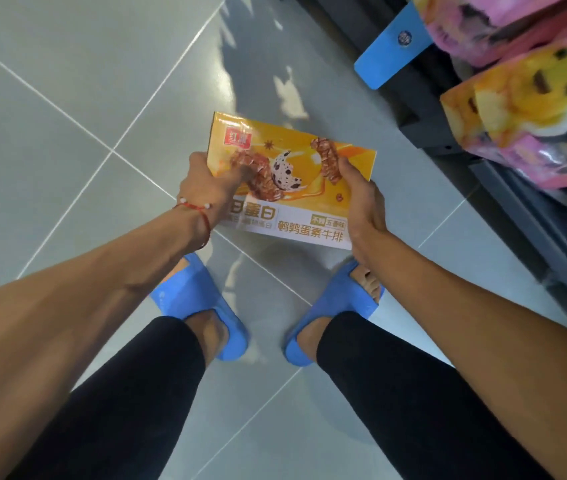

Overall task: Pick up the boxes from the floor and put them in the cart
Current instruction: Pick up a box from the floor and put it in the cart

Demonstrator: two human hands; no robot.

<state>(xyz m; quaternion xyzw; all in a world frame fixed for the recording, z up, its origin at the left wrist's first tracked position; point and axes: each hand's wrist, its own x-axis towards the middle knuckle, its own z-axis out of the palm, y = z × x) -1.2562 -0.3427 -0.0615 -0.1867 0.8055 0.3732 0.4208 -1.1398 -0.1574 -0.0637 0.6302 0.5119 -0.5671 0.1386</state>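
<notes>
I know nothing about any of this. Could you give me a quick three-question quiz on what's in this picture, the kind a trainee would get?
1. True or false: the left hand and the right hand both grip the yellow box.
2. Where is the box? A: in a cart. B: held above the tiled floor. C: on a shelf.
3. Fill in: the person's slippers are ___ in colour.

Key: 1 true; 2 B; 3 blue.
</notes>
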